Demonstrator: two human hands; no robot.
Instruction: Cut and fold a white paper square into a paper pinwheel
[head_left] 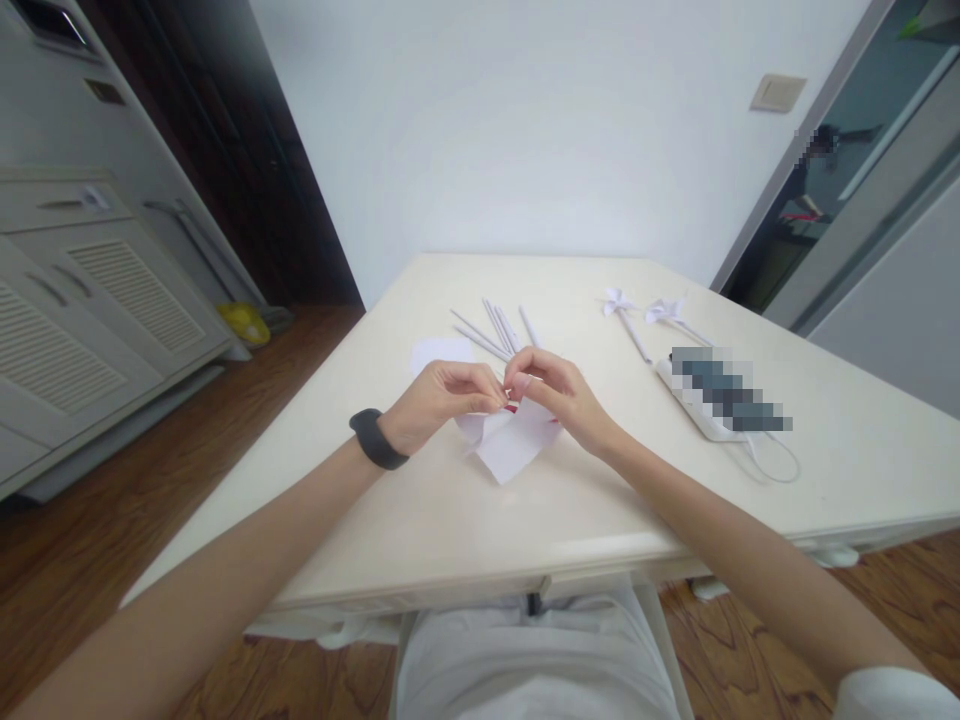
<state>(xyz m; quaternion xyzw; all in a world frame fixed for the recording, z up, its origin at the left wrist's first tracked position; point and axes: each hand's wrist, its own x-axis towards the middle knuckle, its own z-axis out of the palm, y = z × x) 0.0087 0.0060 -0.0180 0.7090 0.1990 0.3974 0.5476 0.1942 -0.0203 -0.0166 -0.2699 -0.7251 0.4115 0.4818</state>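
Both hands meet over a folded piece of white paper (510,448) near the middle of the table. My left hand (450,395), with a black band on its wrist, has its thumb and fingertips pinched together over the paper's top edge. What sits in that pinch is too small to make out. Close against it, my right hand (561,392) is closed, thumb and fingers pinching at the paper's upper part. A small red bit (511,408) shows just below the fingertips. Rolled white paper sticks (501,325) lie behind the hands, beside a flat white sheet (439,352).
Two white paper pinwheels on sticks, one pinwheel (618,301) and another pinwheel (664,311), lie at the right back. A white device with a cable (697,405), partly blurred, lies nearer. The table (390,530) meets a wall behind; cabinets (112,290) stand left.
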